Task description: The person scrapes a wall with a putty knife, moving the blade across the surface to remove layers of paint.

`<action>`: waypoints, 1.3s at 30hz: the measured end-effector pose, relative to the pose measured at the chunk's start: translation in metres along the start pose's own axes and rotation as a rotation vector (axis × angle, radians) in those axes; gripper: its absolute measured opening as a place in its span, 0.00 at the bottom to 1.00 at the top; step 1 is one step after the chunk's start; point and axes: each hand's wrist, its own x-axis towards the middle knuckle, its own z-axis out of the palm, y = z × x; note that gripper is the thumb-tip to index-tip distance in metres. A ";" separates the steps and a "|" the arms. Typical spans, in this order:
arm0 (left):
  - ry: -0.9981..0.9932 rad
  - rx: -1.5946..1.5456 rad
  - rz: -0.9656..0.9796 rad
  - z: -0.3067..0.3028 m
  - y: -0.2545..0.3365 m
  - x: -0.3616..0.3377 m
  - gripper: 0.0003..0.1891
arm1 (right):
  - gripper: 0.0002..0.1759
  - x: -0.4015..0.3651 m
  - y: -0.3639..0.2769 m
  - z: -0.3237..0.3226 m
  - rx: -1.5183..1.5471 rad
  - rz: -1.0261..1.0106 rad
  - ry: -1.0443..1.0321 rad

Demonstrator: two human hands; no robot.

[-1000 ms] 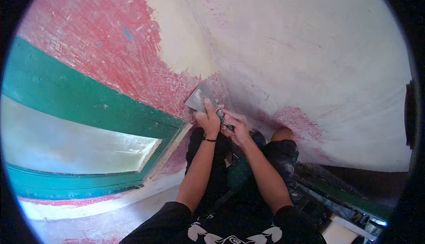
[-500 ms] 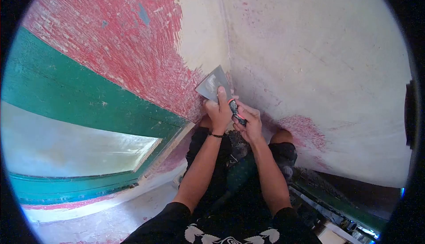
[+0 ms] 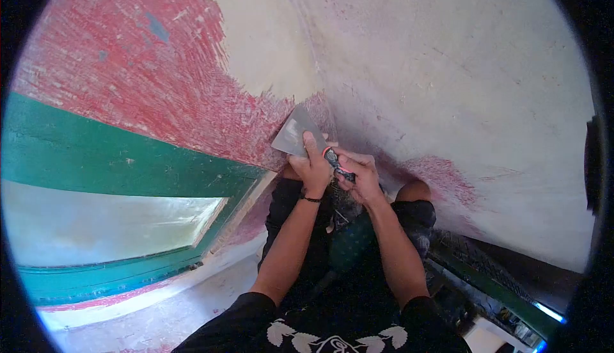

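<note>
A metal scraper [image 3: 291,132] with a wide grey blade is pressed against the red painted wall [image 3: 160,84] near the inner corner. My left hand [image 3: 311,167] presses a finger on the back of the blade. My right hand [image 3: 359,175] is closed around the scraper's dark handle, which has an orange band. Above the blade the red paint is gone and pale plaster [image 3: 256,46] shows. Both my forearms reach up from the bottom of the view.
A green window frame [image 3: 115,161] with a pale pane [image 3: 96,218] runs along the left. The right wall [image 3: 460,84] is whitish with a red patch [image 3: 441,177]. My bent knees in dark trousers [image 3: 409,215] sit close to the corner. Clutter lies at lower right.
The scraper and both hands slid up the wall half a second ago, then came back down and slightly left along the red paint. The view shifted with my head.
</note>
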 end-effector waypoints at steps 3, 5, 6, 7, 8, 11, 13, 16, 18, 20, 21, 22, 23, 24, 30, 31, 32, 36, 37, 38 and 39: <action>0.006 0.012 -0.001 0.000 0.004 -0.001 0.21 | 0.20 -0.002 0.000 0.003 -0.013 -0.013 0.024; -0.001 0.025 -0.017 0.001 0.009 0.001 0.21 | 0.20 -0.002 0.003 0.008 -0.020 -0.035 0.050; -0.024 0.044 0.013 0.000 0.010 0.000 0.20 | 0.20 -0.005 0.006 0.010 -0.019 -0.046 0.065; -0.047 0.059 0.050 -0.001 0.011 0.002 0.20 | 0.20 -0.004 0.006 0.014 -0.020 -0.061 0.075; -0.066 0.069 0.091 -0.001 0.013 0.006 0.20 | 0.19 -0.003 0.004 0.019 0.034 -0.069 0.061; -0.192 0.187 0.156 0.010 0.029 0.039 0.22 | 0.19 0.009 -0.008 0.030 0.175 -0.088 0.000; -0.170 0.197 0.152 0.033 0.048 0.038 0.21 | 0.19 0.023 -0.021 0.032 0.252 -0.111 -0.047; -0.131 0.132 0.175 0.045 0.044 0.035 0.22 | 0.20 0.020 -0.036 0.022 0.165 -0.089 -0.048; -0.106 0.089 0.179 0.036 0.026 0.026 0.22 | 0.19 0.016 -0.027 0.015 0.108 -0.066 -0.015; -0.086 0.083 0.163 0.019 0.012 0.012 0.23 | 0.19 0.008 -0.013 0.008 0.076 -0.045 -0.003; -0.074 0.111 0.128 0.011 0.008 0.007 0.23 | 0.19 0.003 -0.007 0.005 0.065 -0.037 -0.013; -0.060 0.134 0.094 0.005 0.005 0.003 0.23 | 0.18 -0.001 -0.002 0.003 0.050 -0.029 -0.025; -0.046 0.153 0.063 0.001 0.002 0.001 0.23 | 0.18 -0.005 0.001 0.002 0.087 -0.007 -0.035; -0.051 0.156 0.052 0.001 0.005 -0.001 0.23 | 0.18 -0.007 0.003 0.003 0.123 0.013 -0.047; -0.058 0.084 0.035 0.001 0.002 0.004 0.22 | 0.17 0.000 0.003 0.000 0.018 -0.065 -0.012; -0.060 0.080 0.044 0.003 0.004 0.005 0.23 | 0.17 0.001 0.002 -0.001 0.001 -0.082 -0.011; -0.061 0.075 0.053 0.004 0.006 0.005 0.23 | 0.17 0.001 0.002 0.000 -0.004 -0.080 0.014; -0.145 0.109 0.036 0.006 0.010 0.022 0.22 | 0.19 0.005 -0.006 0.020 0.043 -0.106 0.072; -0.168 0.150 0.031 0.012 0.021 0.025 0.22 | 0.19 0.007 -0.009 0.023 0.074 -0.126 0.075; -0.191 0.189 0.029 0.018 0.032 0.027 0.22 | 0.20 0.008 -0.013 0.023 0.061 -0.126 0.063; -0.163 0.184 0.081 0.024 0.038 0.025 0.22 | 0.20 0.011 -0.019 0.022 0.049 -0.129 0.048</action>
